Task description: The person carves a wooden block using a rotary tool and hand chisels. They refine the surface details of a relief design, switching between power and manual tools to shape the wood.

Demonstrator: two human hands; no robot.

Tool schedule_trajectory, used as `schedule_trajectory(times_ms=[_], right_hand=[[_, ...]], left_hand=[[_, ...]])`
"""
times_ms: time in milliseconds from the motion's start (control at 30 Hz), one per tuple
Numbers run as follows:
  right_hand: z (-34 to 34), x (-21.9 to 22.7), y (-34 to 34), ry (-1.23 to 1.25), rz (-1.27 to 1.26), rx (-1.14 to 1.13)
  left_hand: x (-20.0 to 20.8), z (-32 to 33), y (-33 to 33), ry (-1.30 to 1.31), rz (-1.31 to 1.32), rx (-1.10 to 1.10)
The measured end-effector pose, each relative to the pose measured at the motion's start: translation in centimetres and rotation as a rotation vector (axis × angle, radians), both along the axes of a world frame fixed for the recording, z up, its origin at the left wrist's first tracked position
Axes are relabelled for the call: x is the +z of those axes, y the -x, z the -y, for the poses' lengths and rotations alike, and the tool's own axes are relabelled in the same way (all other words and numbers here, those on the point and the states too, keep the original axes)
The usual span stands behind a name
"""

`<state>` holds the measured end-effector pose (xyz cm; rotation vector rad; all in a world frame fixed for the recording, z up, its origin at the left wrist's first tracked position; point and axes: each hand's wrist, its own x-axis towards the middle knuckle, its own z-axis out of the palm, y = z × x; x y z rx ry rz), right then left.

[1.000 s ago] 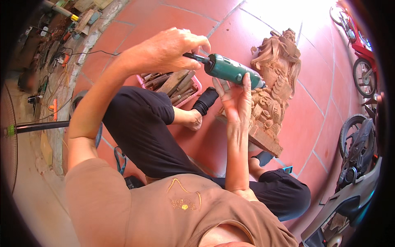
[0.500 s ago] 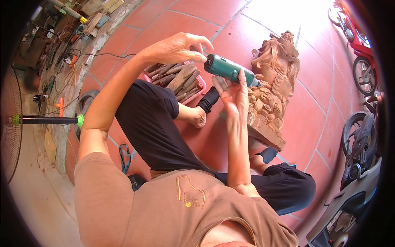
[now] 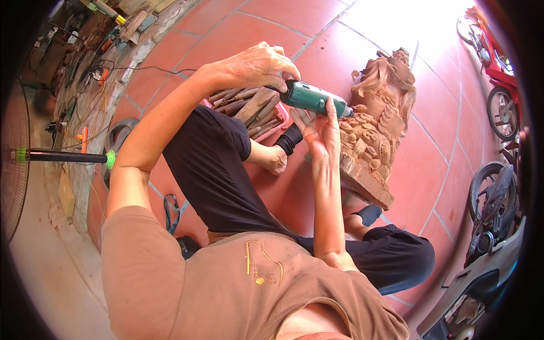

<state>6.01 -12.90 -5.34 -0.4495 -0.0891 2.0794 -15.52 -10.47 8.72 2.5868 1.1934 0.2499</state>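
Observation:
A green rotary tool point(image 3: 313, 97) with a black rear end and a narrow grey nose lies across my right hand point(image 3: 321, 134), which supports it from below with a digit up its near side. My left hand point(image 3: 265, 67) pinches the black rear end between thumb and fingers. The nose points right, close to a carved wooden statue point(image 3: 381, 113). That figure, with robes and a rough block base, leans on the floor in front of me. Whether its surface touches the nose I cannot tell.
A pink basket point(image 3: 281, 120) of wooden-handled tools stands beyond my left foot. A fan point(image 3: 17, 164) is at far left, near cables and clutter. Motorbikes, one of them red point(image 3: 498, 76), stand along the right. My legs are bent on the red tiled floor point(image 3: 430, 187).
My left hand's fingers, spread before, have closed down on the tool's rear end. The tool has shifted slightly, and the whole view has moved a little.

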Motion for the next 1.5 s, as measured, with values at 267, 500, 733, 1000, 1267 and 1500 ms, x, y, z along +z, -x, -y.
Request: schedule_trajectory(times_ms=[267, 500, 733, 1000, 1267, 1500], right_hand=[[0.0, -0.1, 0.7, 0.026, 0.02, 0.005], [-0.3, 0.1, 0.8, 0.043, -0.047, -0.011], [-0.6, -0.5, 0.6, 0.043, -0.021, -0.021], [-0.4, -0.2, 1.4, 0.009, -0.032, 0.002], [0.5, -1.0, 2.3, -0.106, -0.054, 0.138], [1.1, -0.1, 3.2, -0.162, 0.107, 0.055]], left_hand=[[-0.7, 0.0, 0.5, -0.024, 0.034, -0.057], [-0.5, -1.5, 1.7, 0.124, 0.191, 0.155], [0.1, -1.4, 1.3, 0.02, 0.141, 0.186], [-0.6, -1.5, -0.2, -0.146, -0.011, 0.114], [-3.7, -0.3, -4.2, -0.132, -0.365, -0.018], [-5.1, -0.8, -4.6, 0.039, -0.23, 0.014]])
